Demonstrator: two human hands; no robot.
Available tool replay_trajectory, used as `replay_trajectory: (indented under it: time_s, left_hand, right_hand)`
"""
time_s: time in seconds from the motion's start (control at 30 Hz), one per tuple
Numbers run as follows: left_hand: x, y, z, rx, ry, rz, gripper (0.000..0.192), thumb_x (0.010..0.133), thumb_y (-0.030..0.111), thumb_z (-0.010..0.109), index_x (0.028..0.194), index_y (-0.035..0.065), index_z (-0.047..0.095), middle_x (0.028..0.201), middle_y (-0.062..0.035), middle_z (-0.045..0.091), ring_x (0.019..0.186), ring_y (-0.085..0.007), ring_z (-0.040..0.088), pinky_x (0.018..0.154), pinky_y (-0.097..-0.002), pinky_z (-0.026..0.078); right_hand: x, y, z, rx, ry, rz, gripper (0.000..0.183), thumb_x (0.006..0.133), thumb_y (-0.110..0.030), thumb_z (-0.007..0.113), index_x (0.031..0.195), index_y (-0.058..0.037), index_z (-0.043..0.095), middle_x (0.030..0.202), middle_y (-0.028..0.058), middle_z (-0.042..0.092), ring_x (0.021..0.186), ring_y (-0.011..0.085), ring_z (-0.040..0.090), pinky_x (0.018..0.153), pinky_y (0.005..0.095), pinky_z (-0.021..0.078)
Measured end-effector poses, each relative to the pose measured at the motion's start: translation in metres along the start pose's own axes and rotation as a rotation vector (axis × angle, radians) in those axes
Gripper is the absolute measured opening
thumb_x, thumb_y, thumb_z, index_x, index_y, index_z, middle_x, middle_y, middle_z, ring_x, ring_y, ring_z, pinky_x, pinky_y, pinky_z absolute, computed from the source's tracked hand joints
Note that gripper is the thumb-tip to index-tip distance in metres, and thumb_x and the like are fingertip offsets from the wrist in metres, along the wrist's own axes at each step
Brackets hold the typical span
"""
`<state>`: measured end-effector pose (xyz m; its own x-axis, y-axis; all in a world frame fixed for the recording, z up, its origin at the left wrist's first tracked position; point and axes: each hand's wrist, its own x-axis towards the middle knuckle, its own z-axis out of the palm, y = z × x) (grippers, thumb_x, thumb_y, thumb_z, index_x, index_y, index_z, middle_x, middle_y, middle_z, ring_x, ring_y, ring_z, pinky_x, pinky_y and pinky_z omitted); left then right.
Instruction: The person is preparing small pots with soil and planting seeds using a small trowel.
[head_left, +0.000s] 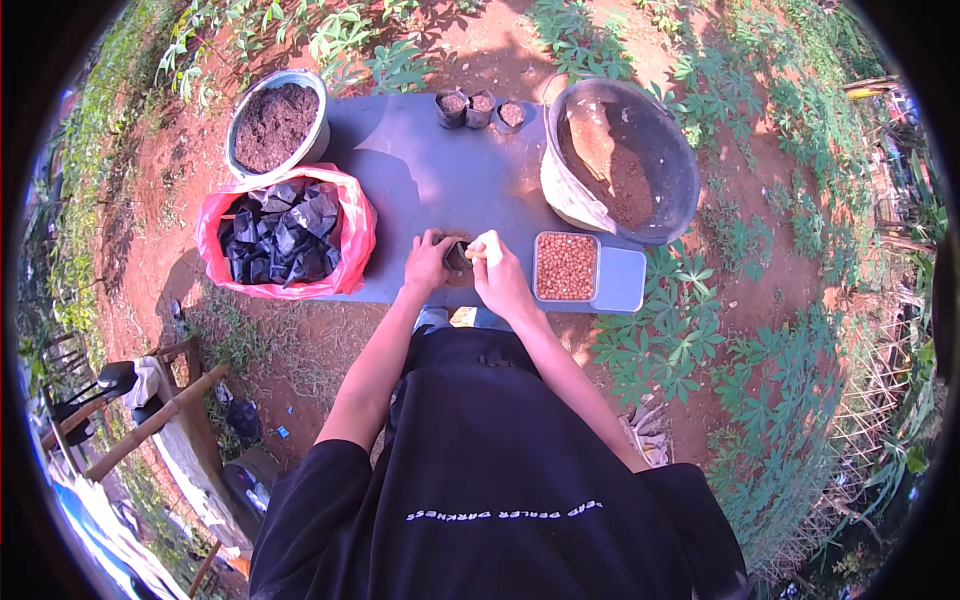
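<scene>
Near the front edge of a dark table (450, 172), my left hand (429, 260) holds the side of a small black plastic planting bag (458, 256). My right hand (495, 270) grips a short light-brown stick-like piece (474, 255) at the bag's mouth; its lower end is hidden. To the right sits a square clear tub of reddish-brown seeds or nuts (566, 265), with a translucent lid (621, 280) beside it. Several folded black plastic bags (281, 232) lie inside a pink plastic bag (360, 240) on the left.
A basin of dark soil (276, 127) stands at the back left. Three filled black planting bags (480, 109) stand at the far edge. On the right, a large black bucket (667, 165) holds brown soil and a pale scoop-like piece (590, 142). Leafy plants (675, 322) border the table.
</scene>
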<state>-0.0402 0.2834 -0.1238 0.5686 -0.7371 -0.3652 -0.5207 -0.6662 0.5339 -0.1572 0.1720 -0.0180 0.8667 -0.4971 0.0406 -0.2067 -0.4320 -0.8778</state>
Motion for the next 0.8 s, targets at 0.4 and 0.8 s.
replay_trajectory:
  time_s: [0.4, 0.8]
  left_hand:
    - [-0.006, -0.005, 0.006, -0.016, 0.068, -0.011, 0.078, 0.059, 0.014, 0.083, 0.131, 0.0290, 0.059, 0.131, -0.0066, 0.052, 0.116, -0.0334, 0.050, 0.100, -0.0424, 0.048]
    - [-0.014, 0.004, 0.008, 0.032, 0.133, -0.067, 0.073, 0.062, 0.023, 0.087, 0.129, 0.0293, 0.058, 0.127, -0.0029, 0.052, 0.118, -0.0282, 0.050, 0.099, -0.0427, 0.047]
  right_hand:
    - [-0.004, 0.000, -0.001, -0.096, -0.008, 0.036, 0.018, 0.088, 0.005, 0.058, 0.103, 0.0000, 0.049, 0.096, 0.0217, 0.064, 0.089, 0.0402, 0.067, 0.076, 0.0440, 0.0535]
    - [-0.003, -0.001, 0.001, -0.193, -0.056, 0.042, 0.020, 0.087, 0.000, 0.061, 0.106, -0.0017, 0.054, 0.096, 0.0194, 0.066, 0.090, 0.0412, 0.066, 0.076, 0.0458, 0.0543]
